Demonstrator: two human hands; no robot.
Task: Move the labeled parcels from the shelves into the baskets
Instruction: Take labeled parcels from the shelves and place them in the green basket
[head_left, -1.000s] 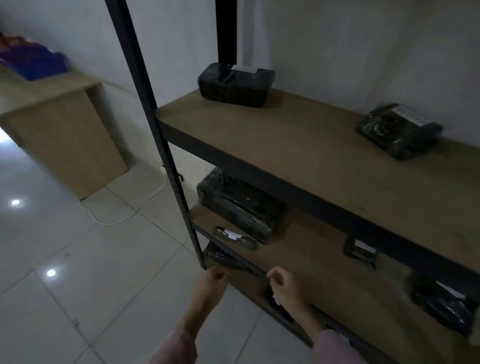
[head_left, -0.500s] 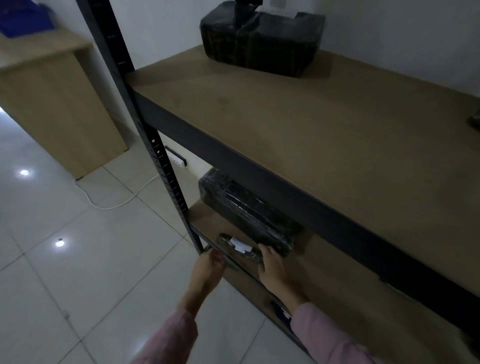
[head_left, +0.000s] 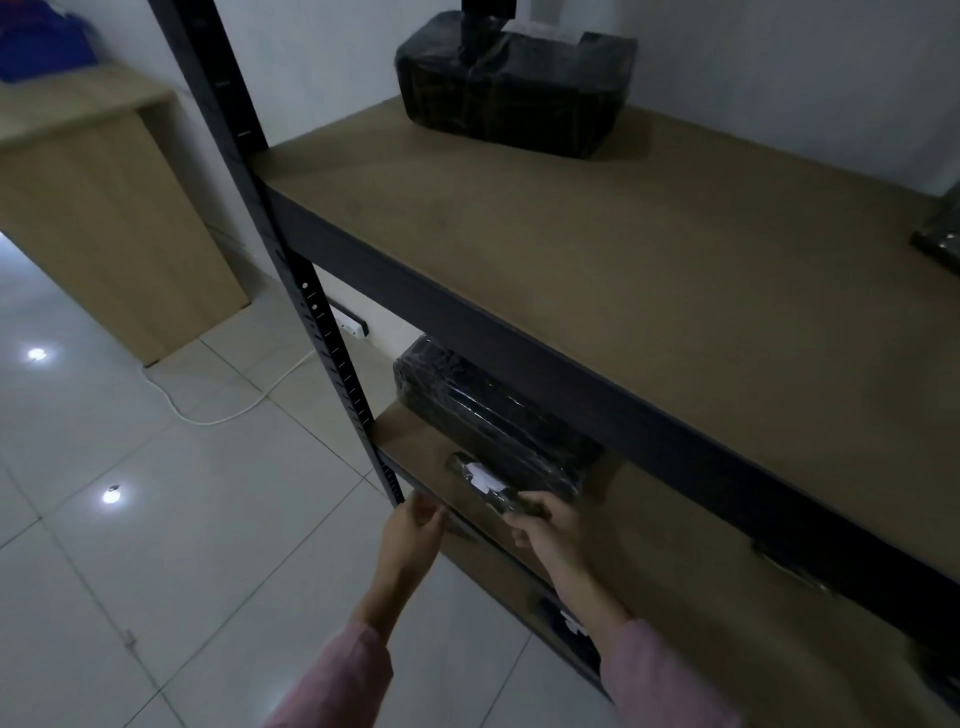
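Observation:
A small flat black parcel (head_left: 480, 477) with a white label lies at the front of the middle shelf (head_left: 415, 441). My right hand (head_left: 545, 530) grips its near end. My left hand (head_left: 413, 530) hovers at the shelf's front edge beside the upright post, fingers loosely curled, holding nothing. Behind the small parcel sits a large black wrapped parcel (head_left: 488, 415). Another big black parcel (head_left: 514, 78) with a white label stands at the back of the upper shelf (head_left: 623, 249). No basket is in view.
The black metal upright (head_left: 311, 312) of the shelving stands left of my hands. A wooden cabinet (head_left: 104, 218) is at the far left. A white cable (head_left: 218, 410) runs over the tiled floor. More dark parcels (head_left: 571, 623) sit lower down and at the right edge (head_left: 940, 234).
I have come closer to the shelving. My right hand has moved from the lower shelf edge onto the small labeled parcel and taken hold of it. My left hand stays by the post.

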